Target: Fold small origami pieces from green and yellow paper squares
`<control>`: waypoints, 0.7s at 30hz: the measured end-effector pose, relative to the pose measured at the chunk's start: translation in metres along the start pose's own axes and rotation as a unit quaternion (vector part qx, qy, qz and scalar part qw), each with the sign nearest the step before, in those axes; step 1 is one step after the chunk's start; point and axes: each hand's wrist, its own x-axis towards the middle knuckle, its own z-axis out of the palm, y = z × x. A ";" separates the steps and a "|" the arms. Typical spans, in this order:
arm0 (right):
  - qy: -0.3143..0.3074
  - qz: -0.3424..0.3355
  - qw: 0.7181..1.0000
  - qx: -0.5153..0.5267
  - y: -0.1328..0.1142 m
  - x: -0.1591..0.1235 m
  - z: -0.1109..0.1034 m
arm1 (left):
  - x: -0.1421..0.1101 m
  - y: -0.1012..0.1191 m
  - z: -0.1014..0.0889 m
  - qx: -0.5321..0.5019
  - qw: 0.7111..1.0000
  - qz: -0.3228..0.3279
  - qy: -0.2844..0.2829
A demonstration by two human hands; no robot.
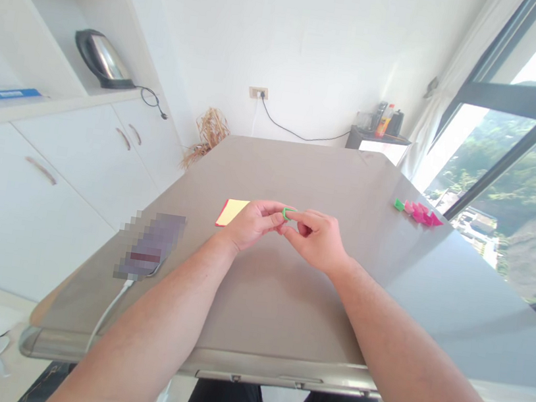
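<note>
A small piece of bright green paper, bent or folded, is held up between my two hands over the middle of the table. My left hand pinches it from the left with thumb and fingers. From the right, my right hand meets it with the index finger along the green piece and the thumb below. My fingers cover much of the paper. Partly behind my left hand lies a pad of yellow paper with a pinkish-red edge. Several folded pink paper pieces and a green one sit in a row at the right.
A blurred-out phone-like device with a white cable rests at the table's left. The grey table ends at a metal front edge. A low cabinet with bottles stands beyond, and windows line the right.
</note>
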 end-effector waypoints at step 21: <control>0.015 0.138 0.989 0.052 -0.009 0.004 0.000 | 0.002 -0.009 0.000 0.113 0.991 0.050 0.045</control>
